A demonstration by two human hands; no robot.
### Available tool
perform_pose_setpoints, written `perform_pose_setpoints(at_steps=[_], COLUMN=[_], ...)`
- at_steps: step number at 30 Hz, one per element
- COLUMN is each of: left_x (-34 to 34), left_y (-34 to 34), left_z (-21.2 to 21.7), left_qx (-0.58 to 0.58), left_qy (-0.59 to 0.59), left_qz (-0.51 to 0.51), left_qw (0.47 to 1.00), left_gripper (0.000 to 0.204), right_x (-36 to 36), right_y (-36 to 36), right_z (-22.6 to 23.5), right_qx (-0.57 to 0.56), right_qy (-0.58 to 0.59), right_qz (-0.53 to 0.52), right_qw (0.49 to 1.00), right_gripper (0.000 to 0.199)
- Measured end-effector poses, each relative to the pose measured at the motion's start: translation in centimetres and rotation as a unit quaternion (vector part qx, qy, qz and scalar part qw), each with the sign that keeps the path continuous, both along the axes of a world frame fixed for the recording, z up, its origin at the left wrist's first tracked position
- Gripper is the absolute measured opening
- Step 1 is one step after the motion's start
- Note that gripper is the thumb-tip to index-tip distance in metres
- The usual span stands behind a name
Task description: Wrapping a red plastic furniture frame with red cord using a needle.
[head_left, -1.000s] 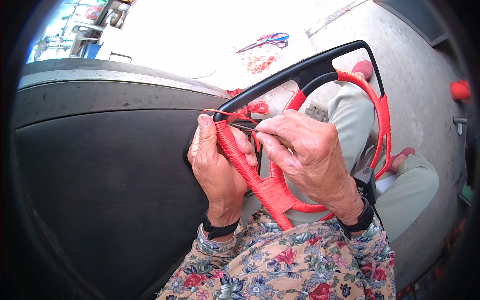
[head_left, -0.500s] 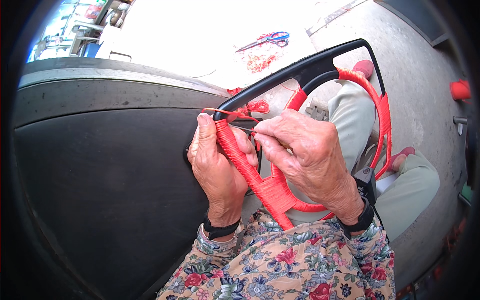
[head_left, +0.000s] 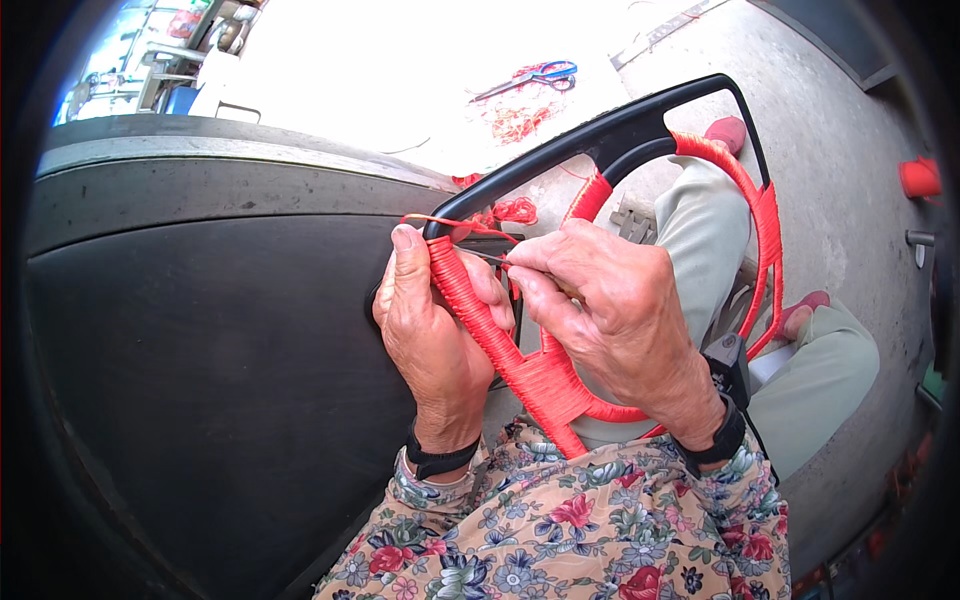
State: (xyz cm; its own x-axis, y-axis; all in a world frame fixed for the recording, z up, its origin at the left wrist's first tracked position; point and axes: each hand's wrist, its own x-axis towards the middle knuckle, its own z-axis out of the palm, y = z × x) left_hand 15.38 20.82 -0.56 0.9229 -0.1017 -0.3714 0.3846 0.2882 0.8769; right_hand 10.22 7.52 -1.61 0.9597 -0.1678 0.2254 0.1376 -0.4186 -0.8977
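Observation:
A black frame (head_left: 560,152) with bent corners stands tilted in front of me. Glossy red cord (head_left: 555,387) is wound tightly round much of it, while its long upper bar is bare. My left hand (head_left: 432,350) is closed round the wrapped near-left bar, thumb up beside the bare corner. A loose red strand (head_left: 440,218) crosses that corner from the thumb toward my right hand (head_left: 622,318). There my right thumb and forefinger pinch a thin dark tool (head_left: 486,257), its tip pointing at the wrapped bar. Its exact kind and the tip are hard to make out.
A dark panel (head_left: 220,370) with a grey ledge fills the left side. Blue-handled scissors (head_left: 530,80) lie among red cord scraps (head_left: 518,122) on the bright floor beyond. A bundle of red cord (head_left: 515,211) sits behind the frame. My outstretched legs (head_left: 705,240) are under it.
The frame has shifted very slightly up and to the left with my hands. Both grips look the same.

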Motion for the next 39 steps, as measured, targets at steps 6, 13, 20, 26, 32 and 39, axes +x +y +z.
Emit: perform_pose_setpoints(at_steps=[6, 13, 20, 26, 32, 39], left_x=[-0.04, -0.04, -0.05, -0.07, -0.14, -0.50], left_y=[0.01, -0.03, 0.03, 0.21, -0.07, -0.20], left_z=[0.09, 0.23, 0.12, -0.04, 0.15, 0.68], left_qx=[0.006, 0.000, -0.008, 0.000, 0.003, 0.035], left_qy=[0.002, 0.007, 0.005, 0.004, 0.006, -0.013], left_qz=[0.006, 0.004, 0.003, 0.004, 0.008, 0.016], left_qw=[1.000, 1.000, 1.000, 1.000, 1.000, 0.999], left_gripper=[0.045, 0.045, 0.045, 0.045, 0.046, 0.045], right_x=[-0.01, 0.04, -0.02, 0.03, -0.06, 0.52], right_y=[0.22, 0.29, 0.33, 0.28, 0.50, -0.11], right_z=[0.02, 0.02, 0.03, 0.22, 0.26, 0.45], right_qx=[0.005, 0.004, 0.013, 0.013, 0.006, -0.072], right_qy=[-0.001, -0.001, 0.000, 0.009, 0.014, -0.043], right_qz=[-0.009, -0.013, -0.013, -0.007, -0.012, 0.002], right_qw=[1.000, 1.000, 1.000, 1.000, 1.000, 0.996], right_gripper=[0.011, 0.011, 0.011, 0.012, 0.013, 0.011])
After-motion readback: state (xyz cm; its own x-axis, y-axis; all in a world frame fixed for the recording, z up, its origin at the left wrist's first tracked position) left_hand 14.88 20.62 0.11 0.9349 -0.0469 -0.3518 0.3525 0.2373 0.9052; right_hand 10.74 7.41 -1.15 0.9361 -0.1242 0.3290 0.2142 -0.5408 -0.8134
